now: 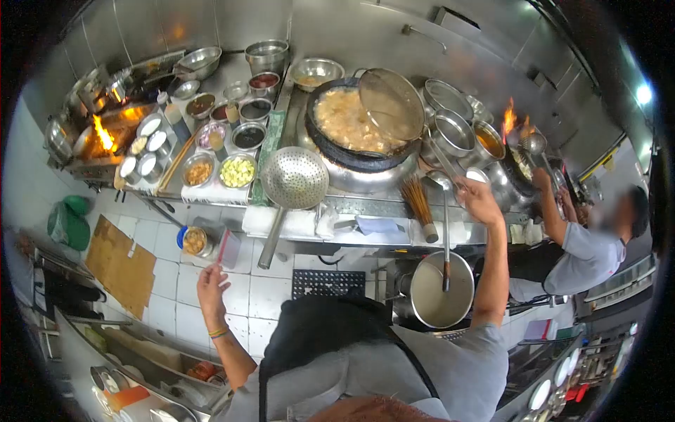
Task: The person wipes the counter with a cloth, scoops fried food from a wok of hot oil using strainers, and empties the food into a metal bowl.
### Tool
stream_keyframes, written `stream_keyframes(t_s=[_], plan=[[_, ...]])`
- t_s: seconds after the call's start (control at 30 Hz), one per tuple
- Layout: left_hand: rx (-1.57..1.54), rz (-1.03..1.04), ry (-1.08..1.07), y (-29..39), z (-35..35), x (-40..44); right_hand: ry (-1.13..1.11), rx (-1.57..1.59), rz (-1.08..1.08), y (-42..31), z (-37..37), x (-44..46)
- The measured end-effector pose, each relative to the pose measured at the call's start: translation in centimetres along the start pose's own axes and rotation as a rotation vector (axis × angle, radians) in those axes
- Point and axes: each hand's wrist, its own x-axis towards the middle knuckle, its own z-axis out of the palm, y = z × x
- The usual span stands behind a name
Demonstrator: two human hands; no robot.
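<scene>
My right hand (481,200) is closed on the long handle of a round mesh strainer (391,104). The strainer is tilted over the right side of a dark wok (318,141) with bubbling, light-brown food. My left hand (212,285) is low on the left, fingers apart, just below a clear container with a red edge (226,250); whether they touch is unclear. A perforated ladle (295,177) rests at the counter's front. Another ladle (446,225) hangs its handle over a pot of pale liquid (441,292). A bamboo brush (418,204) lies beside it.
Bowls of chopped green pieces (238,171) and sauces stand left of the wok. Flames rise from a burner (104,133) at far left and another (509,118) at right. A co-worker (587,250) holds utensils at the right. Cardboard (121,264) lies on the floor.
</scene>
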Motion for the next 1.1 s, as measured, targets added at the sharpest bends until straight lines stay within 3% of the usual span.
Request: stream_keyframes(t_s=[0.23, 0.4, 0.5, 0.67, 0.8, 0.93, 1.0, 1.03, 1.1], plan=[[0.061, -0.092, -0.108, -5.6, 4.9, 1.8, -0.054, 0.315, 0.160, -5.9, 2.7, -1.8], [0.189, -0.338, -0.187, -24.7, 3.1, 4.9, -0.132, 0.464, 0.193, -5.1, 4.6, -1.9], [0.310, -0.521, -0.189, -32.3, -0.3, -0.4, -0.174, 0.498, 0.229, -3.8, 4.5, -1.8], [0.953, -0.188, -0.435, -35.0, -3.9, -7.6, -0.041, 0.235, 0.091, -3.6, 5.1, -2.1], [1.139, -0.057, -0.503, -34.5, -4.6, -8.4, 0.008, 0.202, -0.015, -2.4, 5.9, -1.3], [1.110, -0.052, -0.487, -33.9, -4.7, -6.9, -0.001, 0.097, -0.042, -4.4, 7.4, 0.7], [0.971, -0.124, -0.432, -33.6, -4.3, -5.5, 0.020, 0.153, -0.179, -1.5, 10.5, 3.7], [0.841, -0.187, -0.397, -33.4, -4.0, -4.7, 0.029, 0.180, -0.251, -1.9, 11.4, 4.6], [0.389, -0.409, -0.281, -32.7, -3.1, -2.2, -0.025, 0.228, -0.077, -4.5, 11.5, 5.0]])
